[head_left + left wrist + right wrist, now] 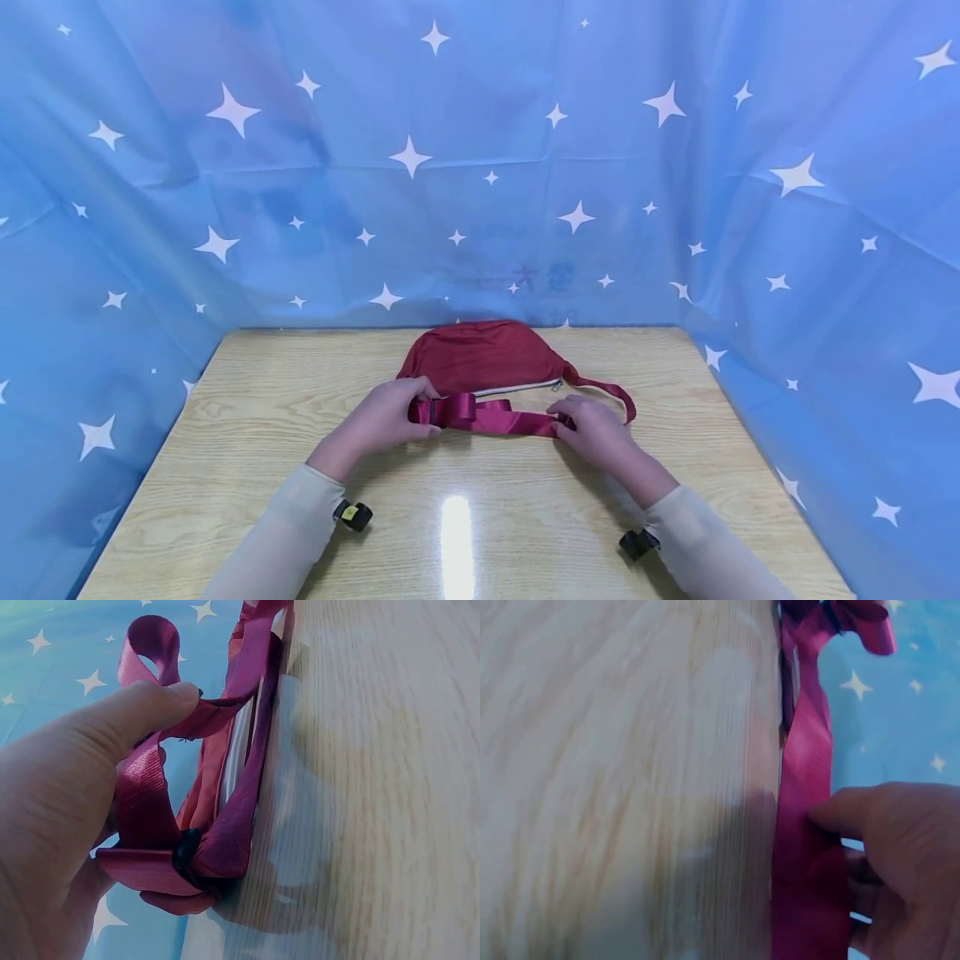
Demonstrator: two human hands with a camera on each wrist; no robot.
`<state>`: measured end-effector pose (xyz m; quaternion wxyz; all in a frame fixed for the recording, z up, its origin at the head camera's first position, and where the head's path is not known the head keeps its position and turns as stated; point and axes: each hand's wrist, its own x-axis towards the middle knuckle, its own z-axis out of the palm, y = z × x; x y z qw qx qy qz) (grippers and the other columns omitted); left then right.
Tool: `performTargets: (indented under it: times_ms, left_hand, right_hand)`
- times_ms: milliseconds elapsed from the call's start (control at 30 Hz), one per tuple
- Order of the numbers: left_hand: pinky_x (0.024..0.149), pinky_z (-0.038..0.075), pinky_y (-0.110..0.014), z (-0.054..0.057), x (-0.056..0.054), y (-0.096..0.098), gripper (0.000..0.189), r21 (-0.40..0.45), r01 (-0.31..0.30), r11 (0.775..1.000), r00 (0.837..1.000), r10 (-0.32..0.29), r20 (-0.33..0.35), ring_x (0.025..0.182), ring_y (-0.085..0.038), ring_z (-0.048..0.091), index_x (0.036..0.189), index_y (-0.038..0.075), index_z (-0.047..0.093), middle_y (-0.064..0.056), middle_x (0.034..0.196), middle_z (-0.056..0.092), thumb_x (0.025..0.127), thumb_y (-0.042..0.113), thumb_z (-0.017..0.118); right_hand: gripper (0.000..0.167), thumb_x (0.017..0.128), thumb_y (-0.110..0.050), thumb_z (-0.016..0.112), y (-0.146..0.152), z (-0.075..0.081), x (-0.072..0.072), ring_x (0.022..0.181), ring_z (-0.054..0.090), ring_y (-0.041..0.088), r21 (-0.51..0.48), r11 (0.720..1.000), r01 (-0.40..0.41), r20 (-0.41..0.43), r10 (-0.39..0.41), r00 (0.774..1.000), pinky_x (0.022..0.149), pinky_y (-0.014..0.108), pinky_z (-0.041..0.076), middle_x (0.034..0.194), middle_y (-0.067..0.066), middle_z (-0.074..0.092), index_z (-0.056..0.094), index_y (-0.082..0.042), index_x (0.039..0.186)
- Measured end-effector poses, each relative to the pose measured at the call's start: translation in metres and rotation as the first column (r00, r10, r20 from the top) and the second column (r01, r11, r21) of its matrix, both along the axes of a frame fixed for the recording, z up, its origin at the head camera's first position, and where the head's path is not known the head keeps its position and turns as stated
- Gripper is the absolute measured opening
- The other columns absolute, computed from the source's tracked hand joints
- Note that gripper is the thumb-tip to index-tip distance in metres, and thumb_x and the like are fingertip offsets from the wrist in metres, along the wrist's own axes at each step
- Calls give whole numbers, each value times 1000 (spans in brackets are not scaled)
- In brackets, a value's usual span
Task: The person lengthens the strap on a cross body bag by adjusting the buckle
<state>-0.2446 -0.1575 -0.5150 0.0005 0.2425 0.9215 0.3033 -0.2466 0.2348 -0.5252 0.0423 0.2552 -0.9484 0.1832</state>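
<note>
1. The wooden table (262, 433) has its far edge against the blue curtain (330, 200); the side edges are well apart from both hands, and wood surface extends to the left, to the right and on the near side.
2. The red bag (480, 354) lies at the far edge, in the middle; whether it touches the curtain, I cannot tell.
3. The bag is just beyond the hands, and its strap (517, 423) runs between them, with a loop standing up near the left hand (386, 415).
4. The left hand pinches the strap beside a black slider (432, 412).
5. The right hand (600, 429) also pinches the strap, with thumb on its face and fingers behind.
6. A pale zipper (517, 388) goes along the bag's near side; what is inside cannot be seen.
</note>
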Motion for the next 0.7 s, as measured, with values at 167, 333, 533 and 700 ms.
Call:
performTargets:
  times_ms: [167, 333, 533, 700]
  left_hand:
    - [91, 58, -41, 0, 0, 2, 45, -1, -4, 1000, 1000, 4, 3, 99, -14, 66, 116, 21, 70, 8, 107, 71, 84, 34, 100]
    - [90, 58, -41, 0, 0, 3, 45, -8, 1, 1000, 1000, -1, -1, 99, -13, 66, 116, 21, 70, 9, 107, 70, 85, 35, 99]
    - [91, 58, -40, -1, 0, 4, 45, -7, 2, 1000, 1000, -2, 6, 100, -12, 66, 116, 22, 70, 10, 107, 70, 85, 35, 100]
    - [89, 57, -39, 1, 1, 5, 45, -2, 0, 1000, 1000, 0, 24, 99, -12, 64, 117, 22, 70, 10, 107, 70, 85, 34, 100]
  right_hand:
    - [36, 96, -18, 89, -23, 0, 1, 106, 70, 26, -32, 998, -58, -33, 57, 998, 95, 49, 60, 116, 6, 73, 76, -7, 127]
    - [43, 96, -27, 90, -53, 0, 0, 115, 66, 28, 32, 986, -161, -116, 163, 980, 105, 51, 55, 121, 5, 70, 74, -10, 132]
    - [41, 97, -31, 89, -80, 1, 1, 105, 61, 23, 101, 977, -190, -124, 202, 972, 99, 47, 53, 111, 1, 66, 75, -14, 131]
    - [35, 93, -26, 93, -86, -3, -1, 100, 62, 23, 105, 972, -208, -163, 224, 961, 95, 46, 53, 104, 0, 67, 80, -16, 124]
